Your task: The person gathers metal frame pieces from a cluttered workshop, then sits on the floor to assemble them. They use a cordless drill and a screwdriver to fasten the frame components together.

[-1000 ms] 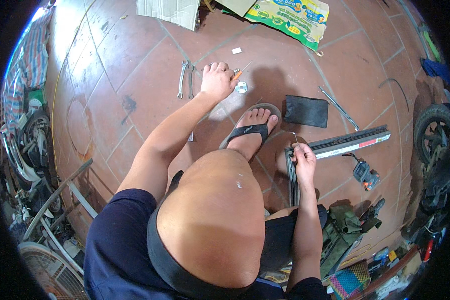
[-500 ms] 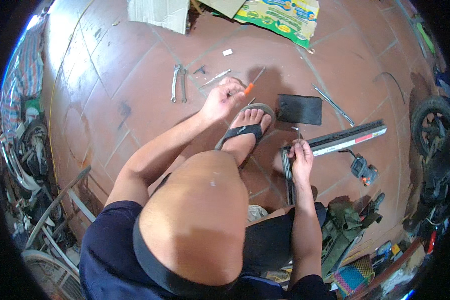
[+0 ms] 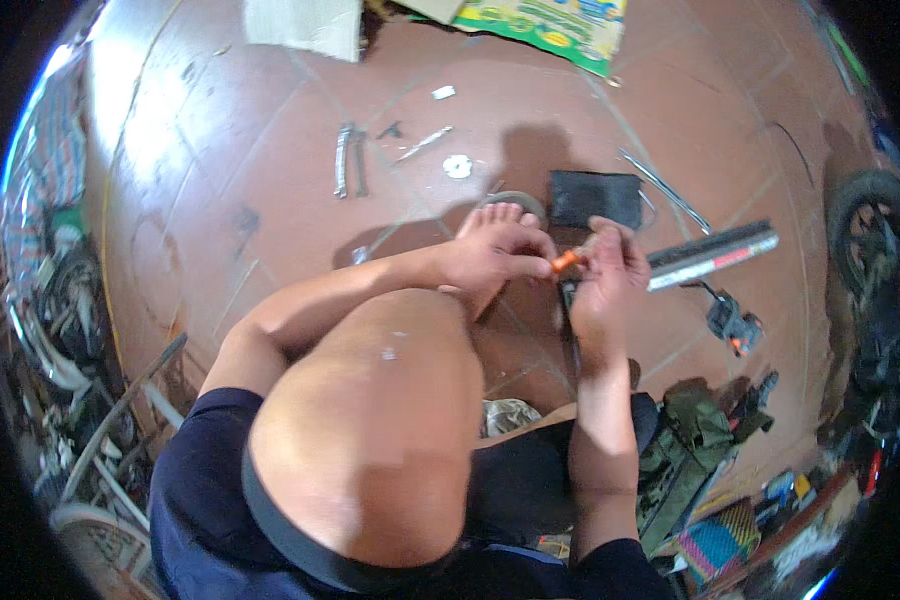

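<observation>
In front of my bent knee, my two hands meet around a small screwdriver with an orange handle (image 3: 566, 261). The fingers of my left hand (image 3: 498, 252) are closed at one end of the handle. My right hand (image 3: 610, 275) has its fingers curled at the other end; the screwdriver's shaft is hidden there. Whether the thin metal piece is still in my right fingers cannot be made out. Just beyond the hands lies a flat black rectangular piece (image 3: 596, 200). My foot in a dark sandal (image 3: 515, 207) is under the left hand.
Two wrenches (image 3: 342, 160), a slim metal tool (image 3: 425, 143) and a white disc (image 3: 457, 166) lie ahead on the tiles. At right are a long metal rod (image 3: 667, 192), a long black-and-white bar (image 3: 715, 257) and a grey-orange device (image 3: 734, 325). Cardboard (image 3: 305, 25) lies at the far edge.
My left hand has moved right and nearer, bringing the screwdriver to my right hand. My right hand has risen slightly. The white disc on the floor has come into sight.
</observation>
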Demonstrator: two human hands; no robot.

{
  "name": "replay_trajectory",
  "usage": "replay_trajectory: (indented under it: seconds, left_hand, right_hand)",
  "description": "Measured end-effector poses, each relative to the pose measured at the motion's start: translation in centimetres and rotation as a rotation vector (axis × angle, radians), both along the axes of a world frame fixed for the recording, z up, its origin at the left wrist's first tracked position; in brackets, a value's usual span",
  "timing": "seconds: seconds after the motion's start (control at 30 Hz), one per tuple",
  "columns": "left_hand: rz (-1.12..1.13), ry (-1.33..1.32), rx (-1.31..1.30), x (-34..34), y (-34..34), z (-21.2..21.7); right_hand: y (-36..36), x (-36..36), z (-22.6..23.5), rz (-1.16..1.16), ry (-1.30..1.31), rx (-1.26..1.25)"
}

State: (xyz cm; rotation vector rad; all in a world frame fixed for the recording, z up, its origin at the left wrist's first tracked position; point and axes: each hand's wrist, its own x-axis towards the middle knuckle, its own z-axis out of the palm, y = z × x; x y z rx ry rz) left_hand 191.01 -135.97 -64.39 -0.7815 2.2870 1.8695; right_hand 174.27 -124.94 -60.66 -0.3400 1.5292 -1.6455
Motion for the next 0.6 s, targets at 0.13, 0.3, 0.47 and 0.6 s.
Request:
replay_trajectory:
  seconds: [0.13,0.3,0.47,0.6]
  left_hand:
    - [-0.078,0.02,0.143,-0.2,0.6,0.6]
    - [-0.119,-0.039,-0.28,0.7,0.4,0.0]
    - [-0.039,0.065,-0.198,4.0,-1.6,-3.0]
    - [0.391,-0.08,-0.395,6.9,-5.7,-6.5]
  right_hand:
    - [0.9,-0.2,-1.9,0.052,0.062,0.043]
    - [1.1,-0.8,-4.0,-0.039,0.093,0.051]
    - [2.9,-4.4,-2.9,-0.262,0.015,0.062]
    - [8.4,-5.5,-1.9,-0.019,0.062,0.257]
